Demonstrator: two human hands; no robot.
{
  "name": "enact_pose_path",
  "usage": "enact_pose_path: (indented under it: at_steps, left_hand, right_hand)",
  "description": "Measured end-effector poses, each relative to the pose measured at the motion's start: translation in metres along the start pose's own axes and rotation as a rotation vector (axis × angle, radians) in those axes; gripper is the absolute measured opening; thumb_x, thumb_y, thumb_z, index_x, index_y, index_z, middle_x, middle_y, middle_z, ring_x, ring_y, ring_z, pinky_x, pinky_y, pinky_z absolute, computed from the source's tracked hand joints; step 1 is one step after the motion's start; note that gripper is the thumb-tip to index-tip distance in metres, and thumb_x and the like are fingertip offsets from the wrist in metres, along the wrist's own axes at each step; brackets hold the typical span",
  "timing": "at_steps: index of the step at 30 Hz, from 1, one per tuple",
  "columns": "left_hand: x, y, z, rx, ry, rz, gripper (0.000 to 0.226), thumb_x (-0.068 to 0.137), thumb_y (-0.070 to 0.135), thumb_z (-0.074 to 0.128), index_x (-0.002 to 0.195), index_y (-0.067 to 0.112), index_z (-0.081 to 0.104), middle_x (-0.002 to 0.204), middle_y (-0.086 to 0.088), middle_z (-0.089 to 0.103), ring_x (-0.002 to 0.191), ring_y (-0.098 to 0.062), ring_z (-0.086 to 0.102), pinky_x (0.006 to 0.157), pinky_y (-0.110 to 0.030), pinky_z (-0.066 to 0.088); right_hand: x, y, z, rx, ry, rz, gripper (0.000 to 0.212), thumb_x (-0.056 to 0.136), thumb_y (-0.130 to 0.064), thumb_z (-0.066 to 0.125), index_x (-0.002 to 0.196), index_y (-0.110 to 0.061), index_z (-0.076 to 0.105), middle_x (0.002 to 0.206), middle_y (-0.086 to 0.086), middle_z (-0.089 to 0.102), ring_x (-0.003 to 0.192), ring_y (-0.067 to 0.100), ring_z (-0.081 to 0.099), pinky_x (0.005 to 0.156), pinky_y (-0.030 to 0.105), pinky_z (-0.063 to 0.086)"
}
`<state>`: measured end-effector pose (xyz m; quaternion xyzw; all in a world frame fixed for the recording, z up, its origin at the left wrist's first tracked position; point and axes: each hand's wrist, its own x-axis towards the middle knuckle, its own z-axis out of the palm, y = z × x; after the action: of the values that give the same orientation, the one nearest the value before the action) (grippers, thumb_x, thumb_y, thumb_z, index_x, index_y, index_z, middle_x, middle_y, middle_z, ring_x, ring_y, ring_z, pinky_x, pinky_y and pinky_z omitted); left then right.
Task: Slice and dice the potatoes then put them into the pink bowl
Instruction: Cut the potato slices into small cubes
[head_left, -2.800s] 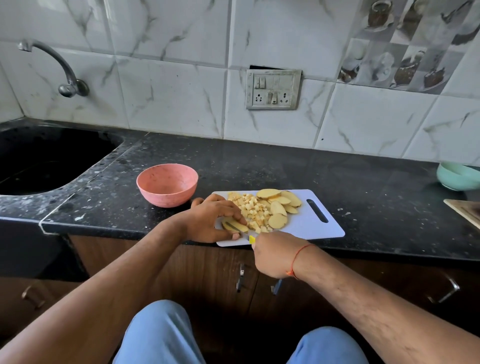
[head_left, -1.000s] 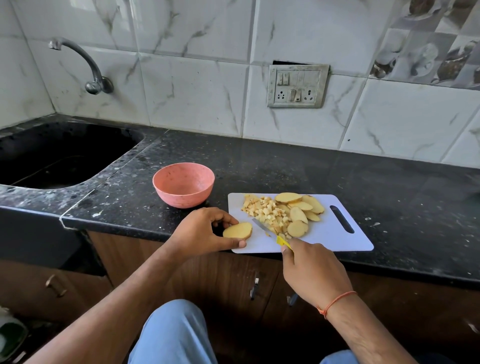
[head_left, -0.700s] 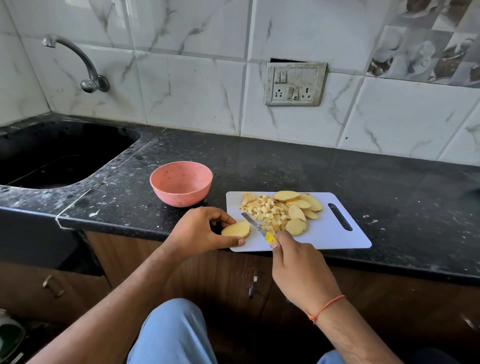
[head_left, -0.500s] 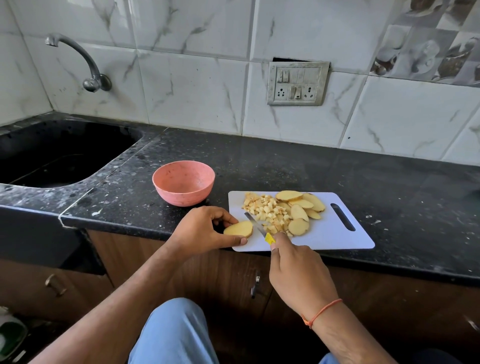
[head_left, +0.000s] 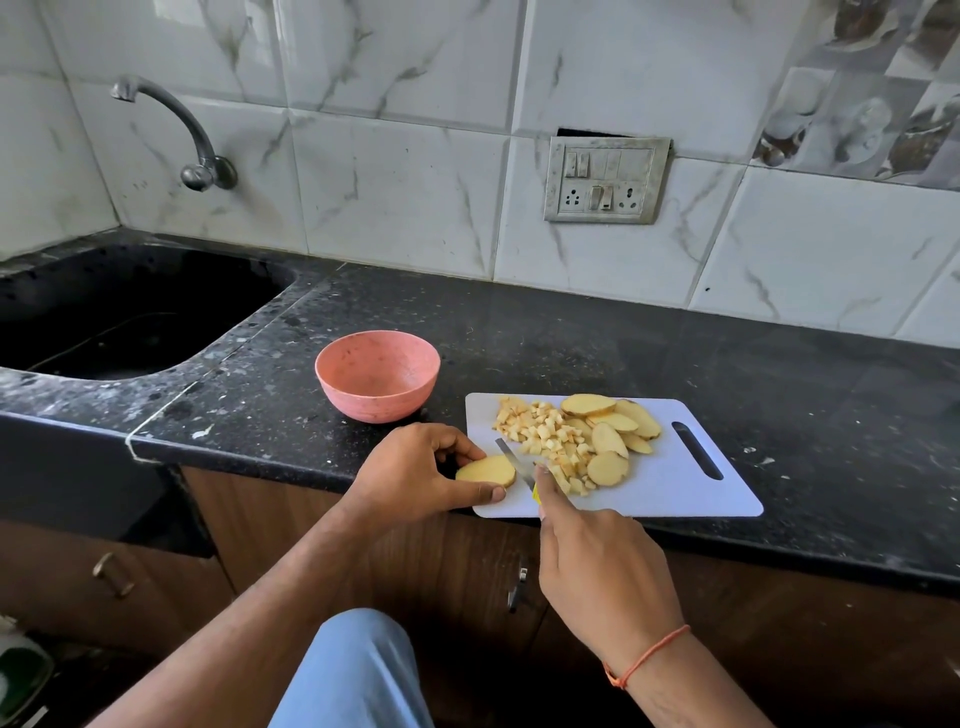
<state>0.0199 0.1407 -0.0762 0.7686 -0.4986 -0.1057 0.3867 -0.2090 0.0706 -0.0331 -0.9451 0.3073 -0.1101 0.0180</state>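
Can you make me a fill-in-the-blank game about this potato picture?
1. The pink bowl has ____ potato in it.
2. The left hand holds one potato ____.
3. The right hand grips a ____ with a yellow handle.
4. The diced pieces lie on the white ____.

Missing words: no; slice; knife; board

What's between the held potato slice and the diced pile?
Head view: the knife blade, held by the right hand; left hand holds the potato slice, diced pile beyond.
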Motion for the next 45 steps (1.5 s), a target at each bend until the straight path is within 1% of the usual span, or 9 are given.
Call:
enact_pose_path:
  at_steps: [11,19,24,28,31,34,37,40,45]
  left_hand:
    - [0.002,-0.001,0.002,-0.03,-0.007,-0.027,0.044,0.061,0.066,0.094,0.094,0.04,0.08,0.091,0.031,0.071,0.087,-0.004,0.064,0.073,-0.033,0.056]
    - [0.003,-0.003,0.003,-0.009,0.022,-0.002,0.044,0.063,0.062,0.094,0.097,0.038,0.081,0.092,0.034,0.069,0.087,0.0,0.064,0.065,-0.018,0.048]
    - [0.0,-0.001,0.004,-0.008,0.045,0.001,0.041,0.065,0.063,0.093,0.096,0.038,0.08,0.092,0.032,0.071,0.089,0.003,0.065,0.066,-0.015,0.048]
    - [0.0,-0.001,0.004,-0.011,0.054,0.0,0.041,0.065,0.065,0.092,0.096,0.04,0.08,0.092,0.032,0.071,0.09,0.003,0.065,0.07,-0.016,0.048]
    - [0.0,-0.002,0.004,-0.014,0.047,-0.002,0.043,0.065,0.063,0.093,0.098,0.039,0.081,0.093,0.031,0.071,0.09,0.005,0.063,0.07,-0.016,0.047]
    - [0.002,-0.003,0.002,-0.018,0.025,-0.005,0.045,0.064,0.063,0.094,0.099,0.037,0.081,0.094,0.033,0.07,0.09,0.003,0.063,0.071,-0.019,0.048]
    - [0.002,-0.002,0.002,-0.024,0.016,-0.008,0.048,0.063,0.064,0.094,0.1,0.037,0.081,0.093,0.026,0.072,0.089,0.0,0.063,0.072,-0.024,0.052]
    - [0.001,-0.002,0.001,-0.005,0.017,0.018,0.05,0.064,0.061,0.095,0.104,0.035,0.081,0.092,0.023,0.072,0.089,0.002,0.063,0.072,-0.018,0.049]
    - [0.0,-0.006,-0.002,-0.013,0.011,0.042,0.052,0.061,0.064,0.094,0.104,0.037,0.079,0.091,0.022,0.071,0.091,-0.004,0.066,0.077,-0.026,0.056]
  right_hand:
    - [0.001,-0.006,0.008,-0.139,-0.04,-0.021,0.061,0.11,-0.028,0.034,0.166,-0.026,0.01,0.077,-0.004,0.055,0.059,0.009,0.044,0.046,0.025,0.022]
    - [0.024,-0.012,0.011,-0.179,-0.103,-0.048,0.065,0.106,-0.016,0.037,0.166,-0.019,0.012,0.083,0.003,0.051,0.072,0.02,0.046,0.052,0.03,0.029]
    - [0.014,-0.001,0.014,-0.144,-0.106,-0.06,0.062,0.109,-0.023,0.038,0.166,-0.024,0.012,0.079,-0.001,0.05,0.068,0.016,0.048,0.053,0.03,0.033]
    - [-0.011,0.006,0.012,-0.12,-0.126,-0.08,0.065,0.11,-0.029,0.037,0.166,-0.025,0.004,0.072,-0.006,0.045,0.059,0.009,0.041,0.048,0.027,0.026]
    - [-0.023,0.015,0.011,-0.113,-0.125,-0.083,0.067,0.11,-0.025,0.036,0.165,-0.028,-0.001,0.074,-0.005,0.055,0.061,0.009,0.05,0.049,0.027,0.032]
    - [-0.022,0.022,0.01,-0.129,-0.096,-0.054,0.064,0.109,-0.024,0.036,0.165,-0.029,0.005,0.073,-0.005,0.058,0.061,0.01,0.052,0.049,0.026,0.034]
    - [-0.021,0.03,0.009,-0.133,-0.042,-0.01,0.059,0.109,-0.026,0.035,0.165,-0.03,0.019,0.063,-0.006,0.052,0.052,0.01,0.046,0.044,0.025,0.024]
    - [-0.02,0.034,0.01,-0.087,-0.006,0.036,0.054,0.109,-0.03,0.036,0.162,-0.03,0.031,0.056,-0.007,0.044,0.047,0.011,0.042,0.042,0.025,0.021]
    - [-0.014,0.027,0.004,0.125,0.065,0.024,0.051,0.11,-0.037,0.036,0.161,-0.032,0.034,0.06,-0.011,0.047,0.053,0.009,0.047,0.045,0.021,0.027]
